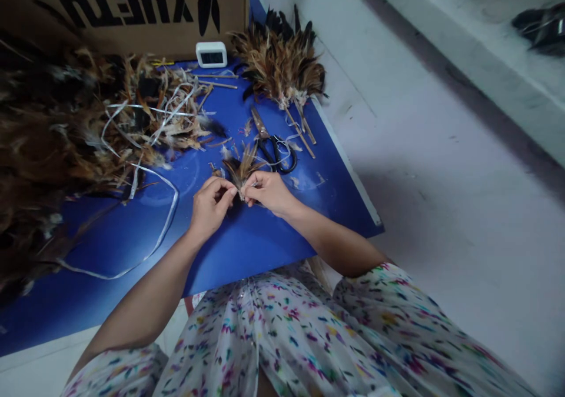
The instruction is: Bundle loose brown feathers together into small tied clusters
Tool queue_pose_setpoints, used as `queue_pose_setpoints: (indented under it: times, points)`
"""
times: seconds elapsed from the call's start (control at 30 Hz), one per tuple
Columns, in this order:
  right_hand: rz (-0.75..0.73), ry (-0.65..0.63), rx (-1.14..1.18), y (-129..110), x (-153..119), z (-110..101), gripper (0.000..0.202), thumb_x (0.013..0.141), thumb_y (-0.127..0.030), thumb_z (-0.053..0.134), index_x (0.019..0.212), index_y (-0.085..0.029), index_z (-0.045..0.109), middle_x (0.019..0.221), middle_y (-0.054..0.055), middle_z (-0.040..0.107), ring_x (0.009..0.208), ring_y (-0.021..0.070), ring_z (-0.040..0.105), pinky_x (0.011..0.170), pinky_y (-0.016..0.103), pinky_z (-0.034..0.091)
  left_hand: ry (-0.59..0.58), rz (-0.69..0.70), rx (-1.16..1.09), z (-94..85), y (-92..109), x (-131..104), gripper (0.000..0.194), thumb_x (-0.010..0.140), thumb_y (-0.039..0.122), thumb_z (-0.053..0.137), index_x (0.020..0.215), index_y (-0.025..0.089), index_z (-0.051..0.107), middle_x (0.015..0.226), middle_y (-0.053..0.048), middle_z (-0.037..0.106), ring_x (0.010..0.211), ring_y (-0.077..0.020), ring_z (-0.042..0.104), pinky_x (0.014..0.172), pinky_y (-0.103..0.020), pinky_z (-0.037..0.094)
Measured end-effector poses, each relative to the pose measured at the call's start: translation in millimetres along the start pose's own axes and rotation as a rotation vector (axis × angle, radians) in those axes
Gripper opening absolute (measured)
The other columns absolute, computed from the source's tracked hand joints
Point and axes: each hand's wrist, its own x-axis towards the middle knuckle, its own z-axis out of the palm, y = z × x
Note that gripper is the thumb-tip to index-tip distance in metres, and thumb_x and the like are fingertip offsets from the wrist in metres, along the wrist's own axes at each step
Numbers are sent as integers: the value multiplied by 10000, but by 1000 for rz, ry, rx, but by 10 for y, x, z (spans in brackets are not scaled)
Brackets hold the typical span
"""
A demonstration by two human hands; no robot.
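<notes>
Both left hand (pixel 209 204) and right hand (pixel 270 193), fingers pinching feather bunch (pixel 241 166) at base, scissors (pixel 264 136) nearby

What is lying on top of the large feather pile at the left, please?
Strands of white ribbon lie across the right side of the feather pile; whatever is beneath it is covered.

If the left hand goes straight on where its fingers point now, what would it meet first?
Likely the small feather bunch, which the left hand seems to pinch at its base; just beyond comes the right hand, though depth is unclear.
</notes>
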Motion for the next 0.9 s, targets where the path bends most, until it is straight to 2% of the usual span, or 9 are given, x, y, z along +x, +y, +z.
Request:
queue_pose_setpoints:
  times: [0.17,0.33,0.47,0.6,0.77,0.9]
  points:
    - [73,-32,73,-21,-5,10,121,631,-96,668,619,-152,562,495,-45,614,436,68,545,451,185,475,20,-47,-273,94,-19,-16,176,869,344,658,828,174,638,904,-22,598,456,-39,534,373,-189,393]
    - [148,-108,164,-38,-14,-11,160,640,-121,728,624,-148,571,512,-39,622,460,69,561,468,186,484,22,-47,-417,128,-38,2,179,854,355,687,835,183,638,901,-26,645,424,-42,523,386,-205,415]
    - [200,-205,274,-69,-34,-24,215,603,-165,791,621,-146,577,531,-39,634,478,65,577,485,181,485,49,-28,-428,131,-53,-1,163,858,349,691,858,198,630,907,-27,679,442,-50,537,451,-222,461]
    - [209,-256,316,-68,-37,-29,204,629,-171,790,639,-146,587,545,-43,639,489,59,584,507,178,491,65,-17,-410,141,-51,-21,185,859,380,687,860,209,616,927,-25,666,444,-54,538,442,-232,456]
    - [185,-256,308,-64,-37,-28,270,619,-210,825,645,-151,563,540,-45,642,476,61,585,501,183,491,68,-8,-430,158,-47,-46,135,880,339,668,887,216,614,934,-9,668,439,-52,559,470,-236,472]
    - [161,-231,262,-61,-36,-27,336,564,-258,875,635,-146,567,534,-46,642,458,60,575,481,183,484,115,-39,-351,165,-4,-56,192,876,384,664,869,200,610,919,-19,686,452,-53,554,484,-227,476]
